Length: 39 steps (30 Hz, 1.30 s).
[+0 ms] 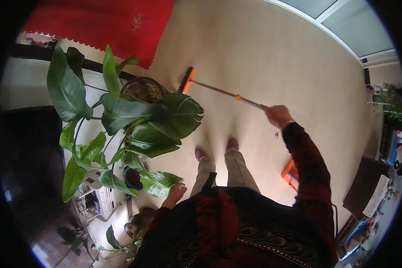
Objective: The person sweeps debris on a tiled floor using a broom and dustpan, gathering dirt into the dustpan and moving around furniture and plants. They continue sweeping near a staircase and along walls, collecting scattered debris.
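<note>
My right hand (279, 116) is closed around the end of the metal handle of an orange broom (217, 89). The broom's head, with dark bristles, rests at the floor beside a potted plant (144, 89). My left hand (177, 191) is at the lower left, at the tip of a broad green leaf (159, 183); whether its fingers pinch the leaf cannot be made out. An orange dustpan (290, 174) lies on the floor at the right, partly hidden by my right sleeve. Small dark debris (276, 134) is on the floor near my right hand.
Large-leaved plants crowd the left side, beside a white stand and a dark screen (30, 150). A red cloth (104, 26) with a scalloped edge hangs at the upper left. Glass panels (358, 26) are at the upper right. A brown padded seat (361, 186) stands at the right.
</note>
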### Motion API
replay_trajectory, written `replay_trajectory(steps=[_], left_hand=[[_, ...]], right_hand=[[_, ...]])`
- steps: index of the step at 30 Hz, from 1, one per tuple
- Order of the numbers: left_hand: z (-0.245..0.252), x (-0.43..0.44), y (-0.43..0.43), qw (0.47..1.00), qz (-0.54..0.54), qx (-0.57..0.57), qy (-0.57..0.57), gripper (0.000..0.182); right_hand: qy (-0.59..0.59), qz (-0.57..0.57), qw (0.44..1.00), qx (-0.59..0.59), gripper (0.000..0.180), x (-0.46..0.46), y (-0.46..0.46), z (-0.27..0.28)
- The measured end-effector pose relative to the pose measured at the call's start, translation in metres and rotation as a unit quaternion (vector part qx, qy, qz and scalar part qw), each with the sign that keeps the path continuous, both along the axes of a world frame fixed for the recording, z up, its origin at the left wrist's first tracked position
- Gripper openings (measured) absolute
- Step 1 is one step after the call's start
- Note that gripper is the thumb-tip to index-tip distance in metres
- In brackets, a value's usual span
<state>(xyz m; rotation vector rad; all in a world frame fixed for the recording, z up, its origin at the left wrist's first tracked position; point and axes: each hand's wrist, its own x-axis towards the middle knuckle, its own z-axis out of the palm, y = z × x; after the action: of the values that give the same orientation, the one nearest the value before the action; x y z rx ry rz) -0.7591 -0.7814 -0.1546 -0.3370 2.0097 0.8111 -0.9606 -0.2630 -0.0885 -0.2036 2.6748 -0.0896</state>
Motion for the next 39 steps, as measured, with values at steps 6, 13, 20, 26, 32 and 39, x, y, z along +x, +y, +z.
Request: replay_trajectory(steps=[6,13,20,26,32,39], left_hand=[[0.017,0.007,0.001,0.999,-0.005,-0.035,0.006,0.033],[0.01,-0.009,0.035,0.998,-0.063,-0.013,0.007,0.035],[0.022,-0.042,0.049,0.988,-0.141,-0.017,0.06,0.033],[0.026,-0.057,0.04,0.989,-0.112,0.029,0.089,0.031],[0.027,-0.056,0.026,0.987,-0.131,0.024,0.091,0.031],[0.046,-0.051,0.009,0.986,-0.141,-0.004,0.086,0.031]], right_hand=[[-0.02,-0.012,1.0,0.02,0.037,-0.016,-0.004,-0.038],[-0.113,-0.103,0.974,0.168,0.034,0.089,0.145,0.028],[-0.057,-0.121,0.963,0.235,0.034,0.151,0.178,0.127],[-0.033,-0.069,0.976,0.204,0.038,0.167,0.115,0.143],[-0.043,-0.055,0.996,0.061,0.037,0.107,0.021,0.067],[-0.055,-0.046,0.995,0.075,0.034,0.085,0.0,0.008]])
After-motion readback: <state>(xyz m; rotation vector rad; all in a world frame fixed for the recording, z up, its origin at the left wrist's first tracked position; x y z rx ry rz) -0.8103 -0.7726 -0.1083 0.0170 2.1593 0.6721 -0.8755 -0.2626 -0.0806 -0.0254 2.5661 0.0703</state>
